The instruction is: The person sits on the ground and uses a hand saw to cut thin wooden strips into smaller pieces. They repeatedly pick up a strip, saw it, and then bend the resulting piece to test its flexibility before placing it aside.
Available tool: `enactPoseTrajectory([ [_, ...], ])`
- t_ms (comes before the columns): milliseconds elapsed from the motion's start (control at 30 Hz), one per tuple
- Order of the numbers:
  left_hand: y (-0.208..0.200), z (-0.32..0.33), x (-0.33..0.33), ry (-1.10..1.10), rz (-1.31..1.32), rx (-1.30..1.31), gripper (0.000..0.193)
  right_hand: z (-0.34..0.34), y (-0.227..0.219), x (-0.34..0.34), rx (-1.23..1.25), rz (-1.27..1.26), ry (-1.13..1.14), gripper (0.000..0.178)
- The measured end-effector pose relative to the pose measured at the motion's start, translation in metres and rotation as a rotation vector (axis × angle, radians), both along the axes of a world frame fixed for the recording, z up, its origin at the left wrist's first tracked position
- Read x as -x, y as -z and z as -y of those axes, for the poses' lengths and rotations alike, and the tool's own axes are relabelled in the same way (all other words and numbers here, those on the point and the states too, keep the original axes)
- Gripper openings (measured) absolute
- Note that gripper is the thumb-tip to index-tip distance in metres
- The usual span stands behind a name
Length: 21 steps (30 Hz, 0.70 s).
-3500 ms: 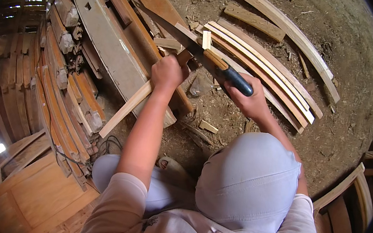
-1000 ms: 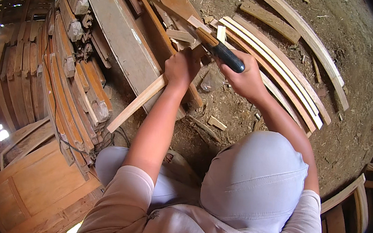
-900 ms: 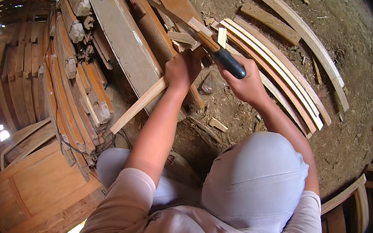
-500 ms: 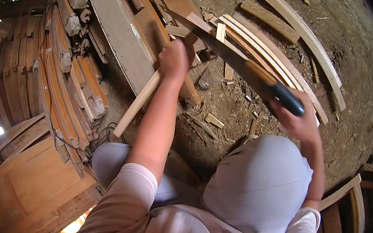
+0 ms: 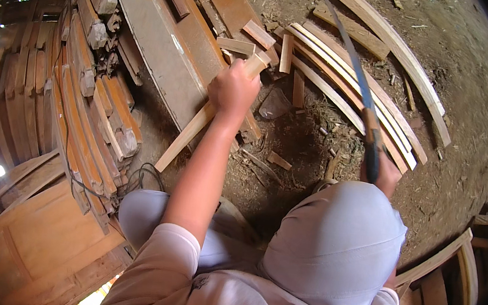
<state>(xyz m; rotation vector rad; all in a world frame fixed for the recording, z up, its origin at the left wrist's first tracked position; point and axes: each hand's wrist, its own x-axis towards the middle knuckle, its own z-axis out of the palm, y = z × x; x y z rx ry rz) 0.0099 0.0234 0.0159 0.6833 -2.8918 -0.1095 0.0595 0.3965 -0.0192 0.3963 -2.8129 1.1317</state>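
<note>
My left hand (image 5: 230, 91) is closed round a narrow wooden strip (image 5: 184, 138), which slants across the edge of a long orange-brown board (image 5: 191, 41). One end of the strip sticks out past my fist, and the other reaches down beside my forearm. Off to the right, my right hand (image 5: 388, 177) grips a handsaw (image 5: 358, 72) by its dark and wood-coloured handle. The saw's blade points away from me, above several curved pale strips and apart from the strip in my left hand. My raised knee hides part of my right forearm.
Short offcuts (image 5: 259, 34) lie by the board's end. Curved wooden strips (image 5: 374, 116) rest on the dirt floor at right. A tall stack of timber (image 5: 74, 82) stands at left, with a dark cable (image 5: 148, 172) and a panelled wooden piece (image 5: 47, 238) near it.
The handsaw has come away from the wooden strip, moving right and swinging to point forward. My right hand has drawn closer to my knee. My left hand keeps the strip, shifted slightly.
</note>
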Motion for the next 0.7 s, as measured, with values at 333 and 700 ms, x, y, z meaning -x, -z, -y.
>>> enactPoseTrajectory([
  [333,-0.019,-0.008,-0.029,0.191,-0.010,-0.094,0.021,0.059,0.059,-0.019,-0.305,0.060,-0.277,0.048],
  [700,-0.142,-0.001,-0.098,0.356,0.177,-0.088,0.024,0.190,-0.104,0.079,0.822,1.213,-0.939,0.039],
])
